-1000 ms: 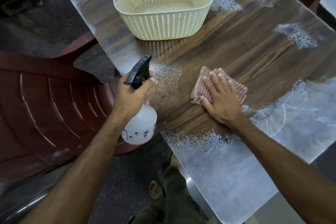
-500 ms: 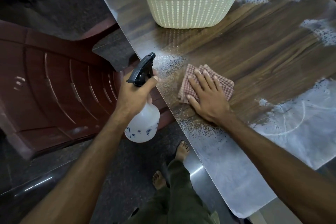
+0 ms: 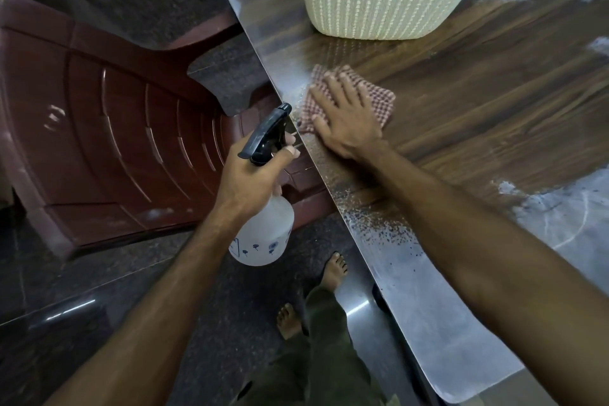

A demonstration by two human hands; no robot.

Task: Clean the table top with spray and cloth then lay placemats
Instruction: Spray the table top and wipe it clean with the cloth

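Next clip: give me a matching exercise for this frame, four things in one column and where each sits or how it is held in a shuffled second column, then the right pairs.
Things
1. spray bottle
2. checked cloth
3. cream basket
4. red plastic chair

Places or states
A. standing on the table top, beyond the cloth
B. on the floor beside the table's edge
C. gripped off the table by the left hand
D. pressed flat under the right hand near the table edge

Pairs: 1-C, 2-D, 3-A, 4-B
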